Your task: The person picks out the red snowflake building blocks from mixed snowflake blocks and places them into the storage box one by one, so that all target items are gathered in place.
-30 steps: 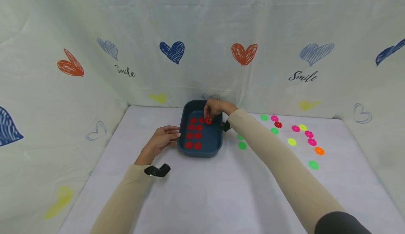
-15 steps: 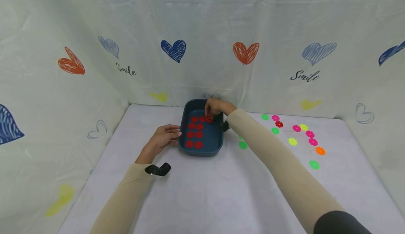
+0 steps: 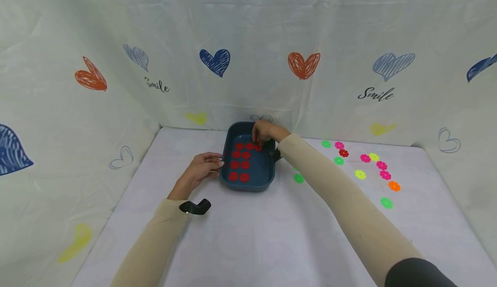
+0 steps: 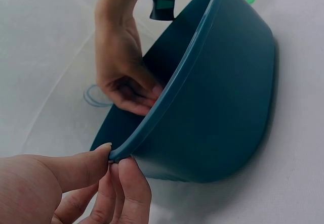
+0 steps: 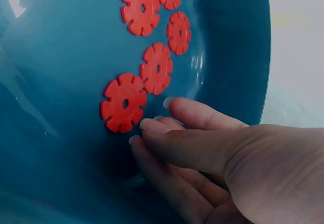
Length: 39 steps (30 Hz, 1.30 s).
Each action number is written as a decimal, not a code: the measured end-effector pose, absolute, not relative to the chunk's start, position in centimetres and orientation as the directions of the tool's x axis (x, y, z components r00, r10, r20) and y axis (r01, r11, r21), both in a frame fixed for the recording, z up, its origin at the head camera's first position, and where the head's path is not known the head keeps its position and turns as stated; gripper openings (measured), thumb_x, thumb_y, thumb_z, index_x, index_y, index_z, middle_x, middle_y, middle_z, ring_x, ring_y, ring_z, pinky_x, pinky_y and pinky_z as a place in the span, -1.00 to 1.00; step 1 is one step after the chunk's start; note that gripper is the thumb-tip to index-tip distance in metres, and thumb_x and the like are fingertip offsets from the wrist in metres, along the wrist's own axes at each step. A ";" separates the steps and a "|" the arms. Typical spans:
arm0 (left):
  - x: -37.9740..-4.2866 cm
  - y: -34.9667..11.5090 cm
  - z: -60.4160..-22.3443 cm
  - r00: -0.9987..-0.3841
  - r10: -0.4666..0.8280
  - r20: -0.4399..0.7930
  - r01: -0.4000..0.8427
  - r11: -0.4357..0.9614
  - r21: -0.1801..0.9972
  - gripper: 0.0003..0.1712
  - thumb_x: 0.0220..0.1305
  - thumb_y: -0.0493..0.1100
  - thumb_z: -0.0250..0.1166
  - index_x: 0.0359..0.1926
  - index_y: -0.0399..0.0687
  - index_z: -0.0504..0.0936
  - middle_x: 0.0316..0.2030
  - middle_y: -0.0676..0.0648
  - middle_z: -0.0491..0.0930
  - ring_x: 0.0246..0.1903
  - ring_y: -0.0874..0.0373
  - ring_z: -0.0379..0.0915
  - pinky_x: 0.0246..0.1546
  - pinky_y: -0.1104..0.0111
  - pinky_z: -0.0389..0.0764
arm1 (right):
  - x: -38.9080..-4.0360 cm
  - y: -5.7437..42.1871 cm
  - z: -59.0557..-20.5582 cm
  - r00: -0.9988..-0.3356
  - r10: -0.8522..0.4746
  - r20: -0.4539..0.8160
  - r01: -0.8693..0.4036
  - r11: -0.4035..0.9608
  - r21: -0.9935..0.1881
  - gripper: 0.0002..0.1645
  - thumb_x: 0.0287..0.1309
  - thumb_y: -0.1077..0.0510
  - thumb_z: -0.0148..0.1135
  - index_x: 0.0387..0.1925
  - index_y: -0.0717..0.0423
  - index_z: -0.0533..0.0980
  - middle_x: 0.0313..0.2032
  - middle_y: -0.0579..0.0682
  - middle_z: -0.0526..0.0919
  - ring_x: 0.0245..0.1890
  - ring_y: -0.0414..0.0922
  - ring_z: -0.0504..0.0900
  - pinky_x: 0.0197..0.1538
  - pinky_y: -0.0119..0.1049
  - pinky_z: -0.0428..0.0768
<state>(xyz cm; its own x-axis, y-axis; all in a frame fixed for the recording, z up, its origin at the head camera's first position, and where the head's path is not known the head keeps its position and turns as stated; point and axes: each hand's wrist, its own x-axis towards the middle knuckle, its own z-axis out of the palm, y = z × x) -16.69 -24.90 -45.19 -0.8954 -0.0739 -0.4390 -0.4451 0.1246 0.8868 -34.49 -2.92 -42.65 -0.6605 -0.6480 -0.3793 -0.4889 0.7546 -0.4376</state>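
Note:
A deep blue plastic tray stands against the back wall. Several red notched discs, each with a centre hole, lie on its floor in two columns. My left hand pinches the tray's left rim between thumb and fingers, plain in the left wrist view. Inside the far right part of the tray is my right hand. Its fingertips stand close beside the nearest red disc, which lies flat, and nothing shows between them. Part of that corner is hidden under the hand in the head view.
On the white table right of the tray lie several loose notched discs: green, pink, yellow, orange and one dark red. The right forearm crosses over some green ones. A heart-printed cloth hangs behind.
My right fingertips have drawn slightly off the red disc at the end of the row, which stays on the tray floor. The left hand keeps its hold, and the head view has shifted a little.

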 end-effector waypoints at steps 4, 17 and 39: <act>-16.8 -24.4 -45.2 -0.899 -0.060 -0.433 -0.437 0.124 0.891 -0.50 0.50 -0.37 0.26 0.39 -0.37 0.47 0.01 -0.16 0.62 -0.26 0.23 0.59 -0.22 0.44 0.70 | -34.7 -2.1 -42.6 -0.645 -0.667 -0.373 -0.493 0.736 -0.464 -0.75 0.13 0.54 0.40 -0.16 0.31 0.73 -0.18 0.16 0.78 -0.11 0.03 0.74 -0.02 -0.26 0.71; -17.1 -23.8 -45.1 -0.906 -0.027 -0.421 -0.421 0.131 0.898 -0.48 0.49 -0.38 0.25 0.40 -0.41 0.44 -0.04 -0.13 0.64 -0.29 0.24 0.60 -0.22 0.42 0.71 | -34.1 0.2 -40.9 -0.561 -0.765 -0.316 -0.447 0.602 -0.662 -0.69 0.15 0.50 0.40 -0.05 0.36 0.70 -0.26 0.09 0.74 -0.24 -0.10 0.70 -0.11 -0.31 0.70; -16.4 -24.9 -44.9 -0.908 -0.002 -0.418 -0.414 0.154 0.897 -0.42 0.52 -0.37 0.24 0.45 -0.47 0.34 -0.11 -0.05 0.61 -0.32 0.29 0.57 -0.23 0.43 0.70 | -30.7 4.6 -36.5 -0.555 -0.790 -0.260 -0.359 0.509 -0.782 -0.65 0.23 0.50 0.35 0.07 0.42 0.66 -0.16 0.22 0.74 -0.21 -0.07 0.75 -0.01 -0.23 0.74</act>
